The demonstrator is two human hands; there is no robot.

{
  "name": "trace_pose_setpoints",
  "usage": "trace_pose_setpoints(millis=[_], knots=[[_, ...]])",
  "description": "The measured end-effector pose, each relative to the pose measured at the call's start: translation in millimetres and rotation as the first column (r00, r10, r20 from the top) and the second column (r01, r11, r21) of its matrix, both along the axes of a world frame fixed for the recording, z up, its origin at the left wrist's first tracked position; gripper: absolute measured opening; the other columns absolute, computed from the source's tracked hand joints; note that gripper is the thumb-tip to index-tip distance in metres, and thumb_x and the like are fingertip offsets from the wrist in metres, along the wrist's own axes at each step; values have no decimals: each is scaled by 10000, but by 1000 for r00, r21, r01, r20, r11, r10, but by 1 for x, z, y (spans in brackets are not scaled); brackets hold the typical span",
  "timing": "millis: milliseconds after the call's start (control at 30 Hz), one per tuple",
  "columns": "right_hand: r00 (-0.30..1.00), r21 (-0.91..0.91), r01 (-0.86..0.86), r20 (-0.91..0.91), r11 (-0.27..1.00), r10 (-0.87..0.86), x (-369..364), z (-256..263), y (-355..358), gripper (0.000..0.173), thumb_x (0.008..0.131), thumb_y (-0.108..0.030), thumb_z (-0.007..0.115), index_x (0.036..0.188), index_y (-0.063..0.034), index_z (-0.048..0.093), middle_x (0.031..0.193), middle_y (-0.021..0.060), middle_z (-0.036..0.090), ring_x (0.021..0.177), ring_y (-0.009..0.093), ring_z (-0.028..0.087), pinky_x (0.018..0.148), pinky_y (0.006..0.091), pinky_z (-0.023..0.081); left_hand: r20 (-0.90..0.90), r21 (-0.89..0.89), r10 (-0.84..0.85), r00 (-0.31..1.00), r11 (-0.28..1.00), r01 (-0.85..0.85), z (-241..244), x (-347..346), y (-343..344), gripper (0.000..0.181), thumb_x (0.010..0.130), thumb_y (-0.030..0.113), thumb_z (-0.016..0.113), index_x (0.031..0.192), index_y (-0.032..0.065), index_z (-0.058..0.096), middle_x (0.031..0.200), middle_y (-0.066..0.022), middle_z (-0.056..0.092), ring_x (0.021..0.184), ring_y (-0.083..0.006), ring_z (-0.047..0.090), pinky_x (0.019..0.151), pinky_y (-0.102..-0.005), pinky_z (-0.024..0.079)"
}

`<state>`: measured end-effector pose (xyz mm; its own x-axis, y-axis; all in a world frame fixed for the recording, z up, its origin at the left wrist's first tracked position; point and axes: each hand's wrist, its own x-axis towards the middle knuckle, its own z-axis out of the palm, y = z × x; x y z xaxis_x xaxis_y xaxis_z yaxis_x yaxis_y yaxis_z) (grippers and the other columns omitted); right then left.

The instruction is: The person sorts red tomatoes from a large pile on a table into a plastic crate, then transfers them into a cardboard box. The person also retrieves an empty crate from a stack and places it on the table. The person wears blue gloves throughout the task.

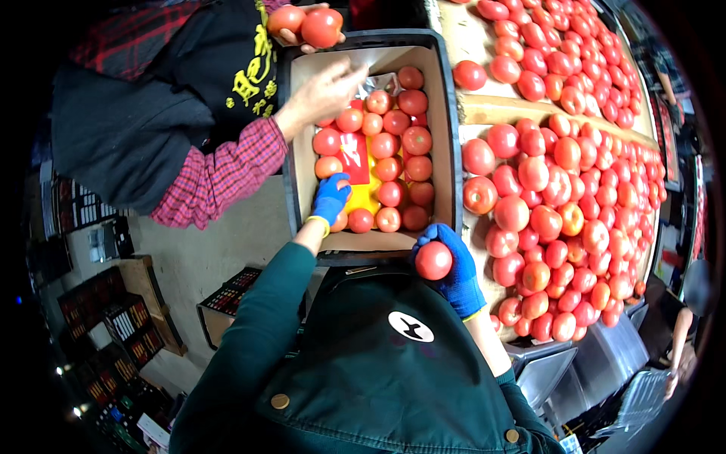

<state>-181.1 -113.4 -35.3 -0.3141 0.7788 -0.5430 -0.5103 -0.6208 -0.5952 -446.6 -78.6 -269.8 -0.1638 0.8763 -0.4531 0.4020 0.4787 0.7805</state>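
Observation:
My left hand [332, 198], in a blue glove with a yellow cuff, reaches into a lined black crate [451, 187]. Its fingers are around a tomato at the crate's left side, mostly hidden by the glove. Just outside the crate's near right corner, my right hand [458, 272], gloved the same way, grips a single tomato [434, 261]. Inside the crate, red tomatoes [385, 145] lie in rows along the right, near and far parts. Between them shows a red and yellow printed sheet [358, 162], with clear plastic film [385, 84] towards the far end.
Across the crate, a co-worker's hand [326, 93] hovers over its far left; their other hand [309, 48] holds two tomatoes. Heaped tomatoes [544, 221] cover the table at right, split by a wooden divider [556, 116]. Grey plastic bins [595, 363] stand at lower right.

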Motion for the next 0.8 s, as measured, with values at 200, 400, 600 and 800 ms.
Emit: trace_pose_setpoints(millis=[200, 400, 600, 800], knots=[[998, -75, 37, -38, 996, -40, 8, -31, 15, 263, 902, -200, 538, 1109, -38, 526, 898, 42, 536, 822, 122, 527, 755, 264, 461, 127, 164, -544, 830, 836, 523, 102, 7, 5, 412, 906, 360, 513, 1242, 121, 497, 1179, -142, 519, 1048, -225, 531, 839, -329, 491], [859, 193, -421, 399, 886, 321, -14, -29, 17, 551, 810, -225, 678, 1285, -89, 434, 1076, 75, 544, 1007, 146, 506, 899, 283, 413, 659, -545, 102, 745, 748, 380, 197, 57, -4, 579, 897, 587, 389, 1078, 65, 560, 631, -145, 611, 394, -186, 525, 395, -245, 434], [987, -386, -151, -113, 910, 116, 21, -19, 1, 412, 892, -354, 561, 1190, -75, 508, 951, 78, 589, 799, 159, 585, 654, 254, 489, 49, 39, -140, 989, 990, 138, 79, 60, 34, 340, 846, 330, 567, 1012, 35, 540, 917, -176, 584, 830, -322, 587, 711, -372, 488], [986, -439, 7, -149, 898, -80, 28, -19, -14, 481, 889, -383, 561, 1226, -47, 487, 898, 117, 602, 736, 188, 594, 635, 263, 504, -281, 298, 127, 951, 954, -39, -2, 117, 60, 546, 613, 181, 749, 1039, 65, 428, 1038, -209, 471, 978, -397, 482, 837, -438, 434]])
